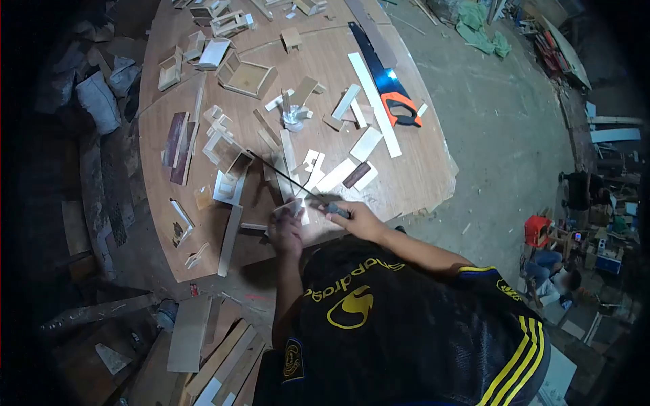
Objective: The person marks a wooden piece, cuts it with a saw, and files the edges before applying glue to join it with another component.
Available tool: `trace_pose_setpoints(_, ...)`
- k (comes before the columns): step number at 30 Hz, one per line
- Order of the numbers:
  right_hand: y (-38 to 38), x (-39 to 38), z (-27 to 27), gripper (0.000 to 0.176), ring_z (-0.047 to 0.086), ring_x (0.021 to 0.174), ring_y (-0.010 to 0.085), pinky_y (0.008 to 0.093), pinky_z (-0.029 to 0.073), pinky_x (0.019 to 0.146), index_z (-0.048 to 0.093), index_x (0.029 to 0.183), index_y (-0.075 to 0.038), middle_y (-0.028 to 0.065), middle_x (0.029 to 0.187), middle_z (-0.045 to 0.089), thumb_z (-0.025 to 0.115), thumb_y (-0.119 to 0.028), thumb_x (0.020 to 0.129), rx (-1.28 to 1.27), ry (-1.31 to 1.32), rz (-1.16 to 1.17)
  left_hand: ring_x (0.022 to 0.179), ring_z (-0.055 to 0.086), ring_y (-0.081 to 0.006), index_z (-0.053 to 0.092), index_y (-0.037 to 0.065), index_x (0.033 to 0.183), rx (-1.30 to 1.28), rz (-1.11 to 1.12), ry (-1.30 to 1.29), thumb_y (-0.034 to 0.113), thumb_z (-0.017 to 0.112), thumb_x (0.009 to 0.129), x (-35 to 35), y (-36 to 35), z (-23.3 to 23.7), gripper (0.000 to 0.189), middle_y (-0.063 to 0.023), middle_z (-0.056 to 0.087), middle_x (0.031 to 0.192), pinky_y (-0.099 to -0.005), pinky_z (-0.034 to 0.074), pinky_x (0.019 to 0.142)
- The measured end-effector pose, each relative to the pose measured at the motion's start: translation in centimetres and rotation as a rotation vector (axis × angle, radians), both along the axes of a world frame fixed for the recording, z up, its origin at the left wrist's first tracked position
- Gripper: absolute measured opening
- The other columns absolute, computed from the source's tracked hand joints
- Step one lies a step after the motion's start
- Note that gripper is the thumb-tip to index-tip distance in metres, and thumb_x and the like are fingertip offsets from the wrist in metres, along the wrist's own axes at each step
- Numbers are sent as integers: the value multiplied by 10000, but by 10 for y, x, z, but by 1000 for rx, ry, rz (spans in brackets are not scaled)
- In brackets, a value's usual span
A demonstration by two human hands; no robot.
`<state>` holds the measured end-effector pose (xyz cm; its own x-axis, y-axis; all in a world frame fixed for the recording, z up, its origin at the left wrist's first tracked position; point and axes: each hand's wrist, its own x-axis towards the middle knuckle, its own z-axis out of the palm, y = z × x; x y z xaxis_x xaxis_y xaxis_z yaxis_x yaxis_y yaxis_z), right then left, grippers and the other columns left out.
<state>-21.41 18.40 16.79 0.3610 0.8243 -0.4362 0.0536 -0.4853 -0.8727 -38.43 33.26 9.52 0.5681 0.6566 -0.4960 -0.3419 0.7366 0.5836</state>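
My right hand [359, 220] is wrapped around the grey handle of a long, thin, dark file-like tool [281, 173]. Its shaft slants up and left across the table, the tip ending beside a small wooden box [227, 150]. Slightly blurred, my left hand [287, 233] is closed on a small pale wood piece [290, 206], just below the tool's shaft. Flat white strips [337, 176] and a short piece with a dark brown face [357, 175] lie beyond my right hand. A narrow board [231, 240] rests left of my left hand.
An orange-handled handsaw [401, 109] lies at the table's right side beside a long white strip [374, 105]. Small wooden boxes [247, 76] and offcuts cover the far part. Planks [193, 331] are stacked on the floor at lower left. A person [552, 284] sits at far right.
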Motion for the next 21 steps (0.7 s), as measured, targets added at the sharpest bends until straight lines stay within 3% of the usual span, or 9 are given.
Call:
trace_pose_setpoints(2, 3, 8, 1, 307, 678, 894, 363, 414, 538, 790, 684, 1197, -154, 164, 1041, 706, 651, -284, 921, -46, -300, 68, 888, 647, -173, 540, 44, 1012, 147, 64, 176, 97, 644, 952, -12, 15, 26, 131, -118, 669, 1072, -391, 569, 876)
trace_pose_setpoints(6, -3, 25, -54, 310, 680, 854, 347, 471, 545, 733, 688, 1154, -166, 165, 958, 698, 614, -330, 901, -154, -677, 75, 827, 613, -112, 542, 65, 1029, 254, -5, 279, 119, 647, 958, -47, 39, 32, 138, -61, 657, 999, -308, 550, 794)
trace_pose_setpoints(8, -7, 32, -85, 293, 673, 850, 345, 471, 537, 735, 696, 1114, -149, 162, 931, 682, 620, -310, 882, -130, -762, 66, 819, 592, -79, 552, 67, 1043, 436, -200, 341, 145, 641, 969, -60, 44, 23, 139, -18, 636, 928, -246, 495, 696)
trace_pose_setpoints(10, -4, 43, -100, 338, 637, 973, 381, 467, 524, 825, 666, 1175, -133, 167, 1102, 658, 624, -262, 865, -100, -802, 177, 797, 579, -73, 558, 56, 1066, 443, -229, 395, 175, 617, 989, -50, 41, 43, 153, 2, 618, 877, -224, 451, 657)
trace_pose_setpoints(12, 1, 52, -105, 377, 597, 1025, 381, 481, 497, 832, 669, 1183, -141, 161, 1117, 636, 651, -238, 819, -63, -931, 160, 758, 560, -69, 558, 38, 1077, 583, -463, 467, 189, 569, 1017, -43, 41, 71, 163, -1, 593, 829, -225, 455, 669)
trace_pose_setpoints(14, 9, 64, -104, 396, 554, 1093, 354, 493, 457, 857, 694, 1147, -161, 113, 1158, 633, 683, -215, 755, -109, -1104, 3, 697, 517, -60, 553, 17, 1100, 564, -446, 297, 198, 519, 1042, -36, 35, 91, 192, -3, 562, 787, -219, 431, 647)
trace_pose_setpoints(16, 8, 76, -101, 417, 525, 1139, 324, 500, 422, 891, 705, 1131, -188, 64, 1173, 630, 695, -191, 713, -201, -1219, 40, 653, 469, -55, 544, 2, 1101, 636, -452, 199, 206, 486, 1057, -32, 33, 106, 216, 3, 523, 744, -222, 401, 606)
trace_pose_setpoints(19, -4, 97, -106, 341, 517, 1139, 298, 479, 405, 917, 694, 1145, -217, 43, 1186, 608, 640, -227, 808, -351, -1231, 224, 628, 442, -55, 562, 0, 1070, 676, -444, 125, 223, 476, 1061, -29, 29, 129, 240, 6, 501, 722, -224, 380, 582)
trace_pose_setpoints(21, -10, 103, -104, 338, 520, 1138, 305, 489, 406, 906, 697, 1122, -211, 37, 1167, 617, 671, -227, 786, -360, -1205, 192, 631, 461, -61, 580, -2, 1036, 732, -498, 129, 222, 475, 1059, -29, 28, 148, 248, -3, 524, 710, -223, 400, 590)
